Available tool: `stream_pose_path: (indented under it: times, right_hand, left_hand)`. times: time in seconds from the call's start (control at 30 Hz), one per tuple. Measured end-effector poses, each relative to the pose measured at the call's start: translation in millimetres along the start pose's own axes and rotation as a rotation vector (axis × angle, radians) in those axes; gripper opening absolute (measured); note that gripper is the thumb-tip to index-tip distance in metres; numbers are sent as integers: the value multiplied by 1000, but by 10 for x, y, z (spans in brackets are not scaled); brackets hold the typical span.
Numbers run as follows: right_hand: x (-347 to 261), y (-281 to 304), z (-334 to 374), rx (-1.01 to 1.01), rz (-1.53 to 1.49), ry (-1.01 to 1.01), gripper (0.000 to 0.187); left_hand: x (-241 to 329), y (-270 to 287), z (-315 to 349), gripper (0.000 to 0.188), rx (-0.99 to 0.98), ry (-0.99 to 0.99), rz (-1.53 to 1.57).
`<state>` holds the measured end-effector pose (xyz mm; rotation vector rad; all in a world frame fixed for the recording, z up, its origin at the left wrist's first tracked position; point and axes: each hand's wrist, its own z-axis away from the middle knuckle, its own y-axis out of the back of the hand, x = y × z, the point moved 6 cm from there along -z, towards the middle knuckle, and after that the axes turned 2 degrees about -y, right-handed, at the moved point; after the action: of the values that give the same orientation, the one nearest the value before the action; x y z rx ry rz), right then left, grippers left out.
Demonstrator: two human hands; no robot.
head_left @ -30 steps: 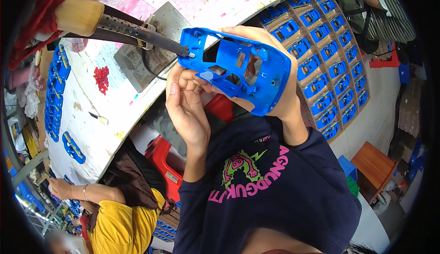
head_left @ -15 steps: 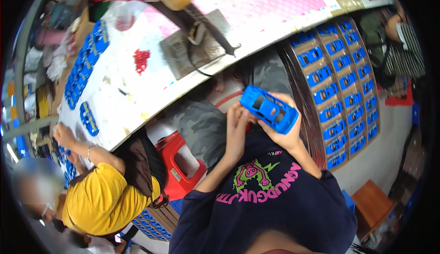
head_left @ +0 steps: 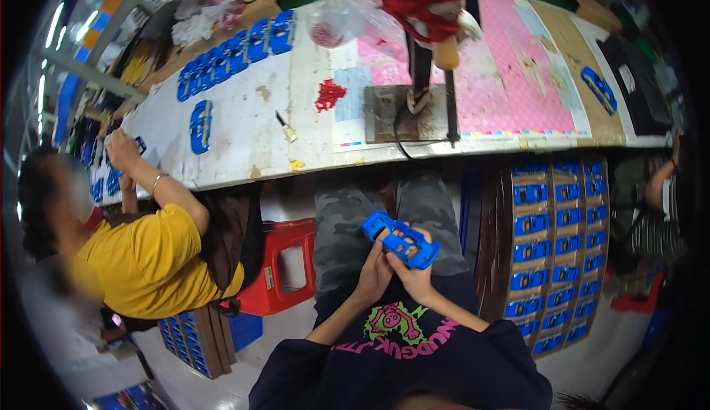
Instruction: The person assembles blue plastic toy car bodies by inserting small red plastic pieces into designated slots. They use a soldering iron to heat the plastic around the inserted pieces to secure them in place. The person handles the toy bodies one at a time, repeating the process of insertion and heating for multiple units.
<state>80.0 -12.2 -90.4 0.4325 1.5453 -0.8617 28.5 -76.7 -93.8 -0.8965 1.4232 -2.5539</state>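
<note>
Over my lap I hold a blue toy car body (head_left: 409,243) with window openings, tilted down to the right. My left hand (head_left: 374,271) has its fingers closed on the car's left end and near side. Beneath and along the right part, my right hand (head_left: 414,275) grips it too, some of its fingers hidden behind the car. Beyond the car, on the white worktable, stands a press-like device (head_left: 420,99) with a metal base and a red cloth wrapped round its top. Small red pieces (head_left: 330,95) lie in a pile left of it.
Blue cars (head_left: 237,51) line the table's far left, with one more (head_left: 200,126) nearer. A knife (head_left: 285,126) lies near the front edge. Stacked trays of blue cars (head_left: 566,247) stand at my right. A co-worker in yellow (head_left: 151,251) sits at left, beside a red stool (head_left: 279,269).
My view has swung, so the table now lies level across the upper part. Both hands still hold the car, which appears lower and further left in the picture.
</note>
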Motion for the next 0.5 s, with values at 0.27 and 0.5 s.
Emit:
stream_pose_path:
  times: [0.27,0.5]
  right_hand:
    - [199,-509,65,-624,175,-2,45]
    - [1339,-49,-266,-607,323,-338,16]
  left_hand:
    - [1550,-135,-31,45,76,-702,-301]
    - [3399,-202,-685,52,758,-1257,-1748]
